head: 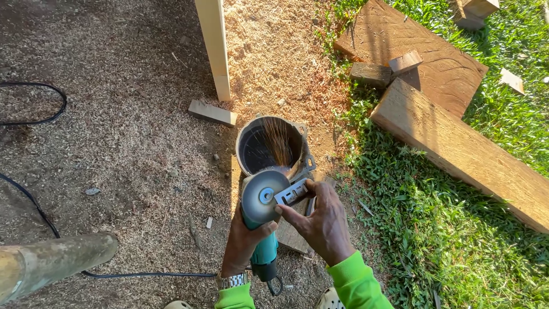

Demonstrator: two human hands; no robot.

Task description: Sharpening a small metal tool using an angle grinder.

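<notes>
While the left hand [243, 240] grips the teal grinder [264, 252] by its body, disc [263, 196] turned upward, the right hand [323, 223] pinches a small slotted metal plate [293, 193] and presses its edge to the disc. Sparks [278, 143] fly forward into the black pot [270, 147] just beyond. Both hands are closed firmly, one on the tool, one on the plate. All this happens low over ground covered in sawdust [131, 143], with the cord [148, 275] trailing left and planks [457, 146] on the grass to the right.

The risks, as I judge them: the fingertips [280, 210] sit very near the spinning disc, so a snag could jerk the plate away or pull them in. Stray sparks landing on dry sawdust could smoulder. The plate will also heat in bare fingers.
</notes>
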